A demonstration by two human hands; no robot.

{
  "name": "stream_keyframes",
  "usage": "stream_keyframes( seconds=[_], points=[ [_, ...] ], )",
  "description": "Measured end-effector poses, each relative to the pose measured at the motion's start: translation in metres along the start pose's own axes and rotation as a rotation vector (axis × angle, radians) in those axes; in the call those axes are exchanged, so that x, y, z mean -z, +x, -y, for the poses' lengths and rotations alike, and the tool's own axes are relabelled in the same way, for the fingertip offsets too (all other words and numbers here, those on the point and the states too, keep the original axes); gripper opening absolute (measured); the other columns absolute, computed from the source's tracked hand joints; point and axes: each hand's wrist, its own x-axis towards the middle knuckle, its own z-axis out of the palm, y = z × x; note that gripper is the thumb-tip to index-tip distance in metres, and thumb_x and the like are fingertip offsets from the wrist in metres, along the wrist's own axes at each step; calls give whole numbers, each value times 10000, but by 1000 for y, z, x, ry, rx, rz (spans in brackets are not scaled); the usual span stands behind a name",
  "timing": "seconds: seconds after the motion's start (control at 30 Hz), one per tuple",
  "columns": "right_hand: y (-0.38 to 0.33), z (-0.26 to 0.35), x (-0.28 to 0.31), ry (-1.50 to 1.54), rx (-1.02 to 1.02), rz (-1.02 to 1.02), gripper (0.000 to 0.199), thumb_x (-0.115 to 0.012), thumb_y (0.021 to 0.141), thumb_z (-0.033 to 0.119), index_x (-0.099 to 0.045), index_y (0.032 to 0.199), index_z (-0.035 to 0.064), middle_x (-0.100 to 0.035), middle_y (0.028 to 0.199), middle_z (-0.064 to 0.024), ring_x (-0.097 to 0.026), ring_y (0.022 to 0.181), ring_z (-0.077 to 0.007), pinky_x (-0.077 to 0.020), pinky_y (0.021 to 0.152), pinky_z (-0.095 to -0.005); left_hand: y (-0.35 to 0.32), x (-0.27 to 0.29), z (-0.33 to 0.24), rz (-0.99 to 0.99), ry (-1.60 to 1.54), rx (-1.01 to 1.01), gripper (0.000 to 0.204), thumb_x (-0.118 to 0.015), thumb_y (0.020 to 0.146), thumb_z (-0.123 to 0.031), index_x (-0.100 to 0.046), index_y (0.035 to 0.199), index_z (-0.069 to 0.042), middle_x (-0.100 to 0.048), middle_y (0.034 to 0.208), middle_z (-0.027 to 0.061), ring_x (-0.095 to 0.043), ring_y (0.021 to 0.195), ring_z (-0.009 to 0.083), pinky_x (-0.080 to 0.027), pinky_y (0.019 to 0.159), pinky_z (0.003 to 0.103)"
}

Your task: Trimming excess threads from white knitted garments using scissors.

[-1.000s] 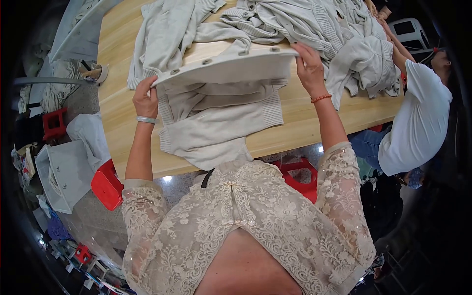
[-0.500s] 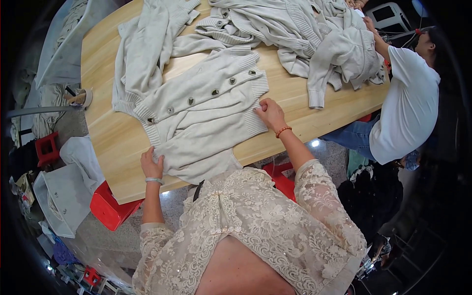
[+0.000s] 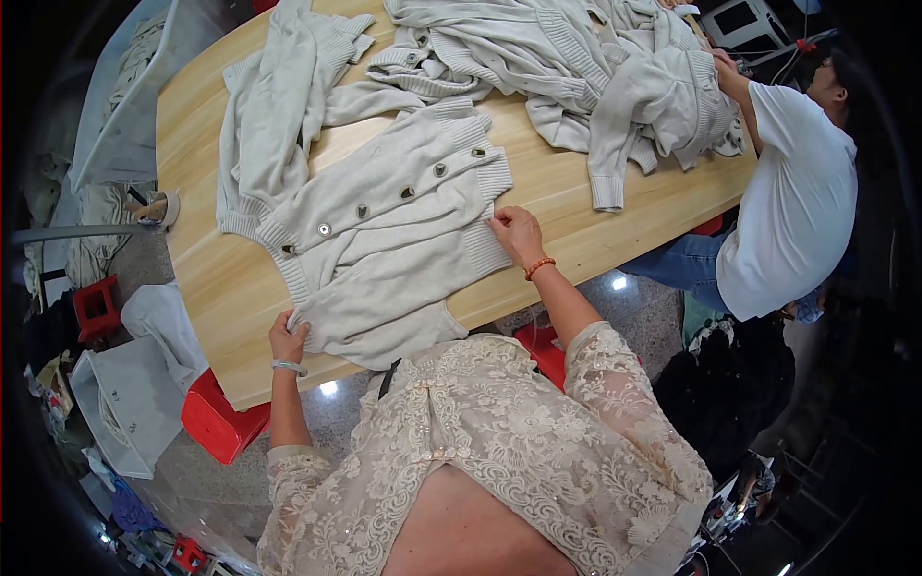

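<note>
A pale grey knitted cardigan (image 3: 384,278) lies spread on the table in front of me, with dark buttons in a row along its front. My left hand (image 3: 288,341) grips the ribbed edge at its near left corner, thumb on top. At the right end, my right hand (image 3: 519,235) has its fingers closed on the ribbed hem (image 3: 488,245). Part of the near side hangs toward my body at the table edge. Another pale knit garment (image 3: 272,125) lies just beyond on the left, close to the cardigan's far left side.
The wooden table (image 3: 567,240) curves round. A heap of similar knits (image 3: 519,48) covers its far right, where a person in a white shirt (image 3: 792,192) handles one. A tape roll (image 3: 171,209) sits by the left edge. Red stools (image 3: 219,418) and a white bin (image 3: 115,403) stand below.
My left hand has moved slightly toward me and its fingers have closed round the cardigan's edge. My right hand has shifted a little along the hem, toward me.
</note>
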Motion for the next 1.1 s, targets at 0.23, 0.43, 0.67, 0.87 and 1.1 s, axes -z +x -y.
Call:
stream_keyframes(
  seconds=[0.23, 0.43, 0.67, 0.87, 1.1],
  points=[
    [-15, 6, 31, 88, 129, -35, 134, -669, 779, 169, -684, 811, 40, -638, 812, -113, -620, 666, -221, -487, 635, -318, 2, 9, -21, -7, -325, -20, 184, -647, 841, -55, -634, 1015, 3, -633, 892, 8, -566, 795, 72, -461, 732, 216],
    [-7, 16, 93, 641, 163, -272, 57, -602, 875, 62, -617, 904, 15, -549, 707, 38, -493, 572, -20, -390, 497, -178, 4, 17, -85, 47, -486, -108, 193, -610, 889, -95, -629, 1053, 5, -619, 909, -5, -547, 820, 65, -437, 766, 209],
    [29, 2, 117, 65, 175, -401, 208, -648, 839, 165, -620, 977, 13, -634, 687, -60, -598, 601, -177, -471, 574, -285, 48, -18, -81, 28, -492, -131, 232, -688, 820, -63, -630, 1033, 9, -634, 874, 3, -570, 767, 67, -456, 719, 201],
    [18, 28, 43, -67, 281, -200, 313, -634, 810, 125, -575, 1109, 56, -582, 1059, -163, -599, 718, -280, -489, 696, -356, 71, -47, -45, -81, -436, -37, 199, -715, 793, -50, -634, 967, 3, -644, 852, 8, -580, 740, 59, -461, 679, 186],
    [-38, 160, -77, 228, 523, 390, 362, -614, 783, 64, -557, 1138, 92, -580, 1084, -112, -606, 929, -298, -511, 754, -371, 51, -40, -76, -30, -483, -62, 162, -703, 785, -25, -659, 933, 21, -656, 832, 19, -590, 734, 65, -478, 687, 199]
  ],
)
